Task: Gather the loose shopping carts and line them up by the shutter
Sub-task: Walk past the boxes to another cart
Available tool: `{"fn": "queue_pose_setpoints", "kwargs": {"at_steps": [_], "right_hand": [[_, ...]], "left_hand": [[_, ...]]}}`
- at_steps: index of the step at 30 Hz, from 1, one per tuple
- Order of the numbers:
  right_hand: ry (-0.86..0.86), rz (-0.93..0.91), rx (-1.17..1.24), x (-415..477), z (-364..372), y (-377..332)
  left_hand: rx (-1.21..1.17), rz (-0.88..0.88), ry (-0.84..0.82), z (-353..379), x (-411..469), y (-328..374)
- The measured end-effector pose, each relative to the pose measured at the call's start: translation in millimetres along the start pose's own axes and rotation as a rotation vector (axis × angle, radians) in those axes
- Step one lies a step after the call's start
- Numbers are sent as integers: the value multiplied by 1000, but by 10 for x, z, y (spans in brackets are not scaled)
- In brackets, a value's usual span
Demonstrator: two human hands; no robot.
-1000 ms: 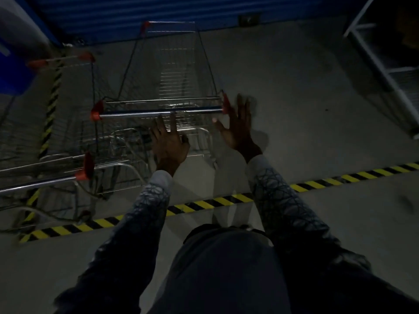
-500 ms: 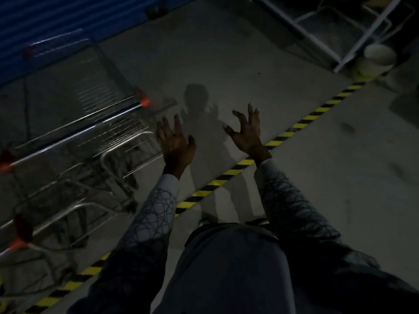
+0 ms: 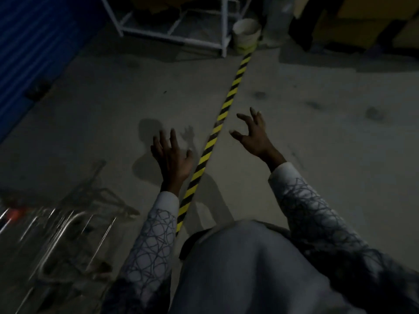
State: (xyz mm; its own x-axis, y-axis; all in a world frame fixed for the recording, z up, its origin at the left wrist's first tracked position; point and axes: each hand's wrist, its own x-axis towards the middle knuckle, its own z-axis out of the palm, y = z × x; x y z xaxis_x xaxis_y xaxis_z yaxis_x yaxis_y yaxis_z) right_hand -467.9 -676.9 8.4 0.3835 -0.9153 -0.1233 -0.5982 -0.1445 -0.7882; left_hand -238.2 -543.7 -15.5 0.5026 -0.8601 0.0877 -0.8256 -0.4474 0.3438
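Your left hand (image 3: 172,155) hangs just left of the striped floor tape (image 3: 222,114), fingers spread, holding nothing. Your right hand (image 3: 251,134) hovers just right of it, fingers loosely curled, empty. The shopping cart (image 3: 56,234), blurred, sits well left of the tape. The blue shutter (image 3: 34,53) lies farther left. At the tape's far end stand a bucket (image 3: 246,35) and a white rack (image 3: 172,39).
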Motion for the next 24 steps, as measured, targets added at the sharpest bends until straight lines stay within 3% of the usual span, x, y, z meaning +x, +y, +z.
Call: {"fn": "queue_pose_setpoints", "kwargs": {"at_steps": [8, 13, 19, 24], "right_hand": [[284, 190, 106, -176, -1430, 1016], [435, 309, 162, -412, -2085, 1540], [609, 496, 225, -649, -2646, 2324], [791, 631, 548, -767, -2960, 3019]], "left_hand": [[-39, 288, -176, 780, 285, 1897], [-144, 406, -371, 1211, 288, 2887], [-614, 297, -753, 1668, 440, 4167], [-888, 505, -965, 1603, 616, 5596]]}}
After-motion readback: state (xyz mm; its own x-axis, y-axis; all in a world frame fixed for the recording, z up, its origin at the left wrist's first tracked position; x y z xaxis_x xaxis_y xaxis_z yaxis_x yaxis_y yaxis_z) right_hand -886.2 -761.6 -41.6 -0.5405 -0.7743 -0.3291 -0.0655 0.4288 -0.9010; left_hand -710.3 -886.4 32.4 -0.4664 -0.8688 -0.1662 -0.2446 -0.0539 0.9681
